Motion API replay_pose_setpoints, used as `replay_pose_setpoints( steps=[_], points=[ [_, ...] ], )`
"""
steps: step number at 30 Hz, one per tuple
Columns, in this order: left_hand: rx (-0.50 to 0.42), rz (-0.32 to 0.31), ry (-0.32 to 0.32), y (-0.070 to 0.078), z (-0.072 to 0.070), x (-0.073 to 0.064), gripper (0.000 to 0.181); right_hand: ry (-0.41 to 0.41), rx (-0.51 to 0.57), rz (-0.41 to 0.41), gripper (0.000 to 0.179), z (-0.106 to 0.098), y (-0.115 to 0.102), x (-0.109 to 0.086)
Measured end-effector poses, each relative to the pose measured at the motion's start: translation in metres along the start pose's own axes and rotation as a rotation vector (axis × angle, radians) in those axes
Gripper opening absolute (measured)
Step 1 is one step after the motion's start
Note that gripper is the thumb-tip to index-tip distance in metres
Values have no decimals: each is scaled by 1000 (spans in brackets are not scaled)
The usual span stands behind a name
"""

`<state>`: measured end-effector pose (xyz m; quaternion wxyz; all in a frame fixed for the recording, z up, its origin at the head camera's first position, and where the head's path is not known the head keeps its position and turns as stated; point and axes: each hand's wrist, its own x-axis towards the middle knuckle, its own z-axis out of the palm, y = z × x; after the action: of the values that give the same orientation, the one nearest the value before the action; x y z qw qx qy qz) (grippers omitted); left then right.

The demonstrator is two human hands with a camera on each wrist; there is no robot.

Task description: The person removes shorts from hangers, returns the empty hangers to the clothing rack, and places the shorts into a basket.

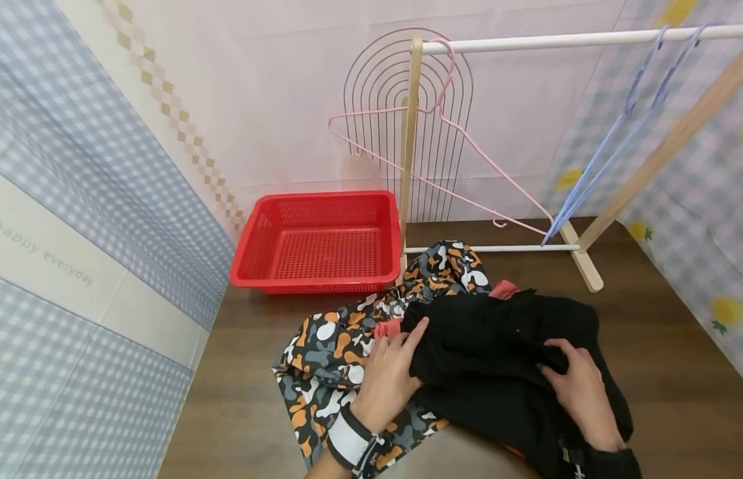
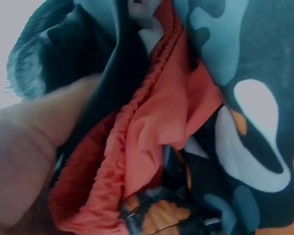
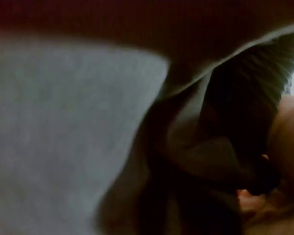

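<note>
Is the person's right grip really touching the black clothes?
Touching. The head view shows it: the right grip pinches a raised fold of the black clothes, with the dark cloth caught inside the pinch.

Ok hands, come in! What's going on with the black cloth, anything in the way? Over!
Left hand pinching the black cloth's left edge. Right hand pinching a fold on its right. Patterned cloth partly underneath, possibly in the way.

The lettering (image 1: 43,254) "happy everyday" is printed in pale lower case on the white band (image 1: 140,309) of the blue-checked wall cloth (image 1: 54,379), at far left.
</note>
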<state>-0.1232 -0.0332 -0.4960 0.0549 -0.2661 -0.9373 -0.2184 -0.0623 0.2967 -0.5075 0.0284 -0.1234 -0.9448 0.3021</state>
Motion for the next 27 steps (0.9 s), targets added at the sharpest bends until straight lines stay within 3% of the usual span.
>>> replay_pose_setpoints(
  steps=[3, 9, 13, 18, 21, 24, 27],
  points=[
    [-34, -1, 27, 0, 4, -4, 96, 64, 46, -21, 43, 5, -2, -10],
    [-33, 14, 92, 1, 4, -7, 93, 176, 165, 9, 31, 6, -22, -25],
    [3, 14, 153, 4, 0, -5, 87, 197, 325, -66, 26, 9, -45, -23],
    [8, -8, 195, 13, -4, -4, 88, 122, 564, -177, 27, 19, -73, -24],
    [-36, 31, 211, 17, -5, -6, 85, 57, 676, -208, 27, 27, -88, -26],
    [-150, 98, 227, 19, -5, -7, 71, -5, 781, -231, 29, 34, -100, -26],
    [-330, 143, 234, 19, -5, -8, 57, -50, 855, -261, 33, 38, -109, -26]
  ],
)
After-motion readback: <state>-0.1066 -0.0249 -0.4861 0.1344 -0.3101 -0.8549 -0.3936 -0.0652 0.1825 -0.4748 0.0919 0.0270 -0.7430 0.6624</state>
